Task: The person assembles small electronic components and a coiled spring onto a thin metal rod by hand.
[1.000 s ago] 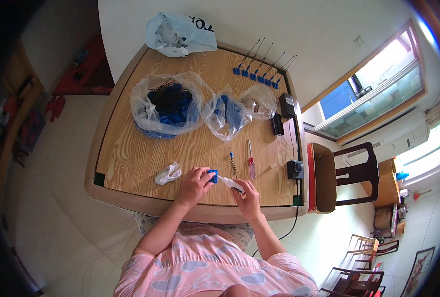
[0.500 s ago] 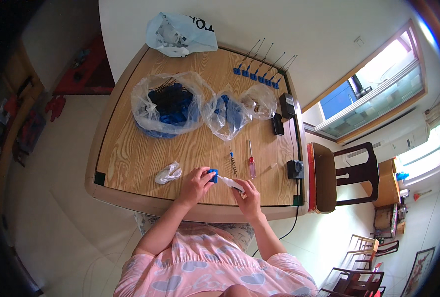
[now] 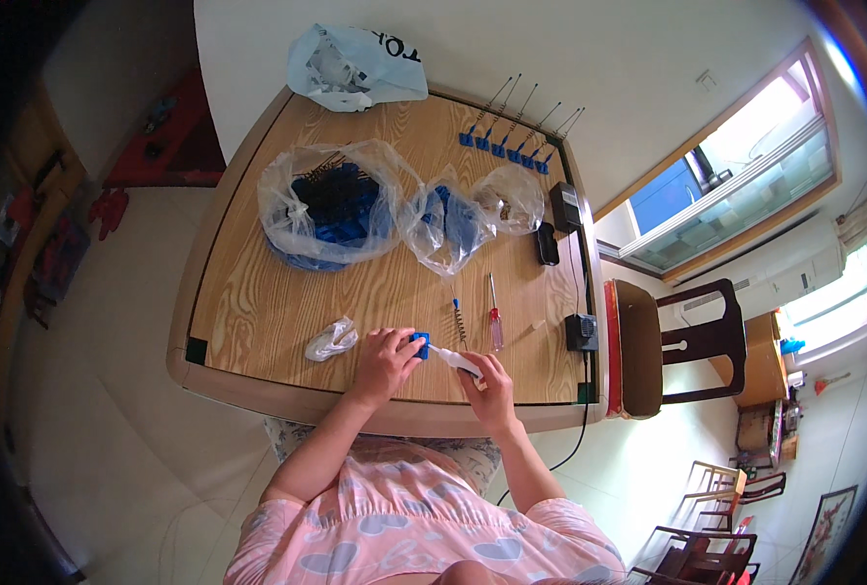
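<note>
A small blue plastic block is pinched in the fingers of my left hand near the table's front edge. My right hand is closed around a white glue bottle. The bottle's thin nozzle points left and meets the block's right side; whether it touches cannot be made out. Just beyond the bottle lies a dark coil spring with a blue tip. To the right of that spring is a screwdriver with a clear and red handle. A crumpled white plastic bag sits left of my left hand.
On the wooden table, a clear bag holds blue parts and dark springs. Two smaller bags stand beside it. Several blue-based spring pieces line the far right edge. A black box with a cable and a chair are at right.
</note>
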`<state>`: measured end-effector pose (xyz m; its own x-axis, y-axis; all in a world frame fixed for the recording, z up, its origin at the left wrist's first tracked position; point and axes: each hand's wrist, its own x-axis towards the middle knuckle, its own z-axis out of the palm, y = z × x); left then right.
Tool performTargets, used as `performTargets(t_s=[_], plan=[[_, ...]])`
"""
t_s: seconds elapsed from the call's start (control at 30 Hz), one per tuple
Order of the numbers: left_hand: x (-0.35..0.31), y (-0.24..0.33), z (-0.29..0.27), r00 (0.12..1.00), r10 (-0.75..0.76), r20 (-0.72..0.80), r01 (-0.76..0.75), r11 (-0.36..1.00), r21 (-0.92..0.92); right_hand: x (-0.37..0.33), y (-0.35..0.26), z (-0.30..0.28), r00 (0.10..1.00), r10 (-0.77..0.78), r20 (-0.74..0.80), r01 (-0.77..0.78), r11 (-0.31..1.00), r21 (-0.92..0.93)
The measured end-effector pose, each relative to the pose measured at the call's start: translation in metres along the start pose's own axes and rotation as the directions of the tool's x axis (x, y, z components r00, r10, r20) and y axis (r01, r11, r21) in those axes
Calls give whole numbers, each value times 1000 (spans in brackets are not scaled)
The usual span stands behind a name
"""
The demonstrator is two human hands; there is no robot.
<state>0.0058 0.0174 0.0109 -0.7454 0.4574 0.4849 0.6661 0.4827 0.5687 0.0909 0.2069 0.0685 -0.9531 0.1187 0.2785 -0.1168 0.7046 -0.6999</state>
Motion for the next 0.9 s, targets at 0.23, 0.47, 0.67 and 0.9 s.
performTargets(t_s=[0.23, 0.47, 0.67, 0.9], plan=[[1, 2, -2, 1000, 29, -9, -29, 998, 50, -1, 6, 1, 1000, -21, -15, 21, 1000, -15], [1, 3, -2, 1000, 29, 5, -29, 998, 62, -2, 9, 2, 998, -52, -35, 51, 998, -27], [2, 4, -3, 999, 37, -4, -37, 997, 74, -2, 2, -1, 1000, -10, -28, 11, 1000, 15], [2, 4, -3, 999, 45, -10, -44, 995, 84, -2, 3, -2, 999, -40, -31, 39, 999, -16]])
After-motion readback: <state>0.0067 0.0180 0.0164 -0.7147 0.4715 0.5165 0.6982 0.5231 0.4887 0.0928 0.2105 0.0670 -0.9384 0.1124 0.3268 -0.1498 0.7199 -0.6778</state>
